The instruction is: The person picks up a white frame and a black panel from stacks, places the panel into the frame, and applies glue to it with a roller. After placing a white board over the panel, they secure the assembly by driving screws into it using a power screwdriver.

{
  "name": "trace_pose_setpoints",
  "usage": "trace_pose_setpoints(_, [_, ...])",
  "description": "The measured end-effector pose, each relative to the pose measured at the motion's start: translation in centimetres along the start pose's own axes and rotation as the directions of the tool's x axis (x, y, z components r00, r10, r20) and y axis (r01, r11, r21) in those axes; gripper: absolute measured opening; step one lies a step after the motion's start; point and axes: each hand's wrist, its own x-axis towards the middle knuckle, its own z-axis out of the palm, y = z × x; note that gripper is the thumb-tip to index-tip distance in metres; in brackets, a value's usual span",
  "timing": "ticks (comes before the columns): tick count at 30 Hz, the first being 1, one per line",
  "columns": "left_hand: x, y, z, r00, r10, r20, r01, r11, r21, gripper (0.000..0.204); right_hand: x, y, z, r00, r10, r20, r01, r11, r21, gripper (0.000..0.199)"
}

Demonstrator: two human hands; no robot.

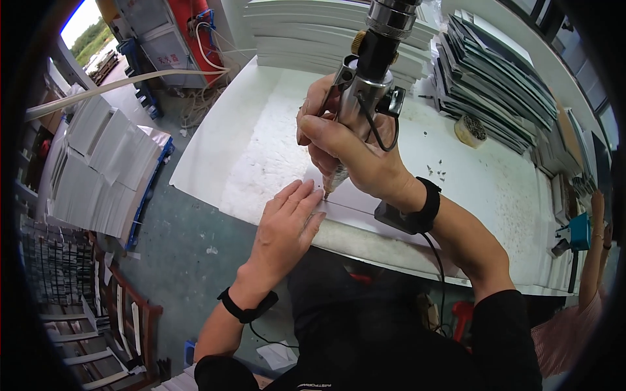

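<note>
My right hand (368, 153) is wrapped round the metal barrel of an upright power screwdriver (378, 81), which comes down from the top edge. Its pointed tip meets a thin white panel (355, 207) close to my left fingertips. Flat on the panel's left end rests my left hand (283, 225), fingers stretched out and holding nothing. A thin dark line runs along the panel to the right of the tip. Whether a screw sits under the tip is too small to tell.
The white worktable (261, 130) carries loose screws (438, 172), a round tub of small fasteners (470, 130), a pile of dark-edged panels (486, 85) and stacked white boards (319, 39). More white boards (107, 163) stand at left. A co-worker's arm (592, 254) shows at far right.
</note>
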Motion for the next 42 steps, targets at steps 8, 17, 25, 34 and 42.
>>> trace_pose_setpoints(8, [-0.2,-0.5,-0.3,0.999,0.039,0.009,-0.039,0.999,-0.003,0.046,-0.4,0.6,0.1,0.999,0.004,0.035,-0.003,1.0,-0.025,0.014])
trace_pose_setpoints(17, [1.0,0.8,-0.4,0.997,0.057,0.046,-0.058,0.998,0.005,0.04,-0.9,-0.9,-0.1,0.999,-0.023,0.043,0.025,0.998,-0.051,0.015])
trace_pose_setpoints(25, [5.1,6.0,-0.6,0.994,0.06,0.095,-0.063,0.998,0.03,0.023,-3.8,-9.2,-10.0,0.914,-0.258,-0.313,0.195,0.957,-0.217,0.021])
trace_pose_setpoints(34, [17.8,11.3,10.2,0.912,0.352,0.21,-0.321,0.932,-0.17,0.018,-11.0,-13.3,-18.6,0.746,-0.263,-0.612,0.148,0.961,-0.234,0.028])
trace_pose_setpoints(42, [18.5,9.0,14.0,0.89,0.394,0.23,-0.392,0.918,-0.057,0.005,-10.8,-10.8,-19.5,0.761,-0.21,-0.614,0.12,0.975,-0.184,0.023])
